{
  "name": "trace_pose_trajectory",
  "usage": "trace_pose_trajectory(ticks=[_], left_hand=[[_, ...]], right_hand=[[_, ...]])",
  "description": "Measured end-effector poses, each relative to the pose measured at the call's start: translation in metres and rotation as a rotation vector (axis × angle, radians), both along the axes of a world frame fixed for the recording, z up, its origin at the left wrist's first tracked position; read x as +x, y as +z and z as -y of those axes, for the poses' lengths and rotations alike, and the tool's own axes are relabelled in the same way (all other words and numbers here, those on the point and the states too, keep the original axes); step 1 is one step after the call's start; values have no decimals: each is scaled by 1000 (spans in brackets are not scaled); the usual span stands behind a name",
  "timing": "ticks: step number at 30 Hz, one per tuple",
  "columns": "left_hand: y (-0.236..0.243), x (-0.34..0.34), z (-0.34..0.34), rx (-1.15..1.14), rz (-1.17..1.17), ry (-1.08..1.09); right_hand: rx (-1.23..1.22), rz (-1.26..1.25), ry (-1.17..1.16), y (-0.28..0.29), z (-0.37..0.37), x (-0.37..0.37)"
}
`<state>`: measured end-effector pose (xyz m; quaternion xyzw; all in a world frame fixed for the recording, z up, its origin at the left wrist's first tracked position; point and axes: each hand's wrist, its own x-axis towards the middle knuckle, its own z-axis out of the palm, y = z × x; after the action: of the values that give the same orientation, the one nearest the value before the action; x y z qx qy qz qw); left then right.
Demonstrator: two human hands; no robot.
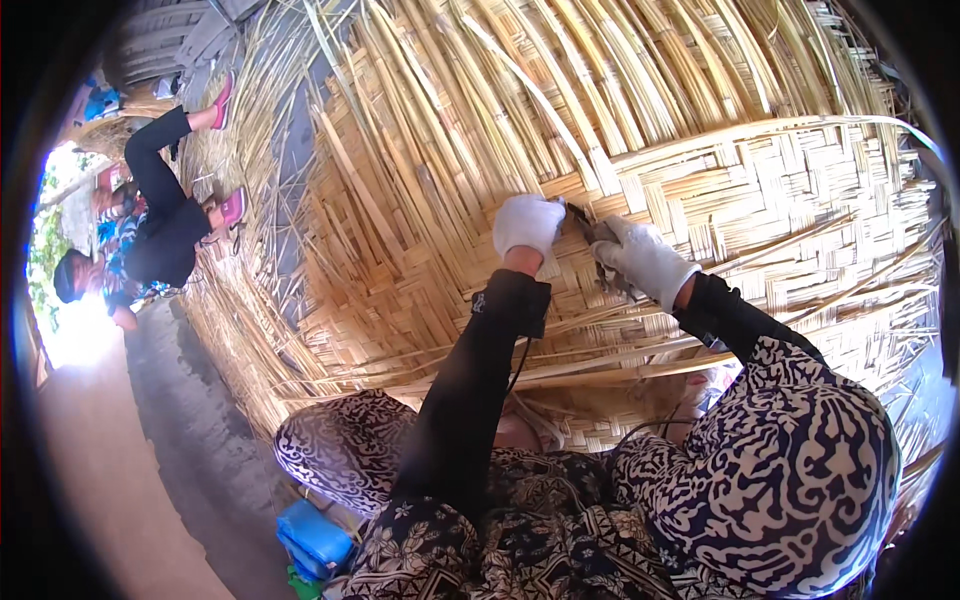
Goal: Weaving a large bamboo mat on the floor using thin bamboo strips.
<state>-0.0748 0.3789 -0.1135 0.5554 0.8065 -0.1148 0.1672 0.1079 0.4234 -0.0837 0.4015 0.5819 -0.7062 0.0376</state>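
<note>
A large woven mat of split, straw-coloured reed strips (pixel 770 190) spreads in front of me. My left hand (pixel 528 225), in a white glove, is curled closed at the middle of the mat; what it holds is hidden behind its back. Just to its right is my right hand (pixel 645 258), in a white glove with darkened fingertips, closed around a small dark tool (pixel 577 214). The tool's tip points toward my left hand, close to the weave. Its exact kind is too small to tell.
Long loose reed strips (pixel 490 80) lie over the mat's far part. My patterned knees (pixel 780 480) flank the near edge. A blue bundle (pixel 315 538) rests at the lower left. Another person (pixel 165 235) sits at the far left near scattered straw (pixel 235 310).
</note>
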Motion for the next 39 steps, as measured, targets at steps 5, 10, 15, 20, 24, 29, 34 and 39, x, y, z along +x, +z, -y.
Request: trace_pose_trajectory(ticks=[5, 10, 15, 20, 24, 29, 34, 39], left_hand=[[25, 17, -11, -66, 67, 143], [58, 18, -61, 122, 72, 302], [30, 22, -87, 289, 133, 377], [3, -21, -97, 49, 439, 536], [7, 9, -92, 197, 329, 406], [18, 1, -90, 154, 90, 365], [13, 8, -79, 707, 368, 489], [-5, 41, -82, 533, 504, 268]], right_hand=[[210, -53, 53, -4, -5, 22], [54, -101, -179, 16, -7, 60], [-114, -52, -117, 20, -4, 68], [-109, -116, -108, 19, -4, 63], [2, -10, -67, -2, -7, 61], [129, -42, -10, -6, 3, 48], [38, 57, 45, 6, 5, 55], [32, -78, -84, -5, -13, 101]])
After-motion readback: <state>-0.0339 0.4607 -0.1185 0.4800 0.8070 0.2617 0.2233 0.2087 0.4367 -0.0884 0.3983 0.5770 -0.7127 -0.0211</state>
